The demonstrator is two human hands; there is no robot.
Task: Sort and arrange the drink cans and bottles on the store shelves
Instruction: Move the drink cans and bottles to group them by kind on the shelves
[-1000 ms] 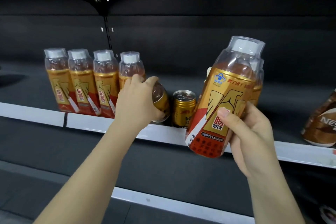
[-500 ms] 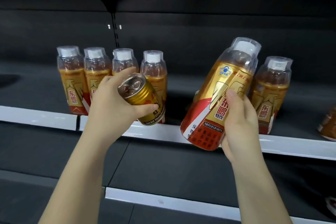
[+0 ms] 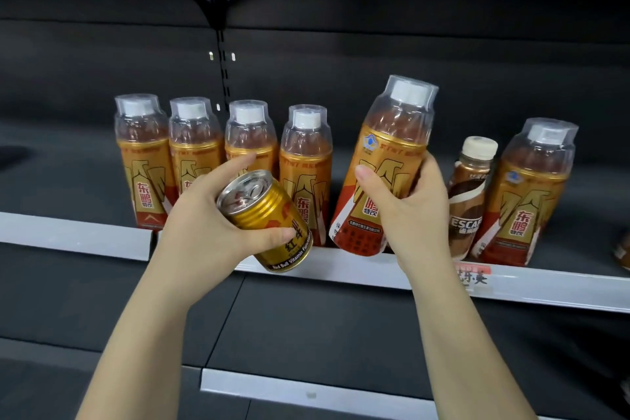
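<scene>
gold can tilted in left hand, bottle in right hand

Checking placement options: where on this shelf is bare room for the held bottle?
Free: the gap between the fourth standing bottle and the coffee bottle, where the right hand holds its bottle; also the shelf left of the row. Crowded: the four-bottle row.

I see a gold can of glossy metal, its silver lid bright and ribbed near the rim. The tall bottle looks like clear plastic under a shiny printed wrap, with a transparent film hood over its white cap, as do the four bottles in the row. The coffee bottle has a matt cream cap. The shelf edge is smooth grey-white, its deck matt dark.
</scene>
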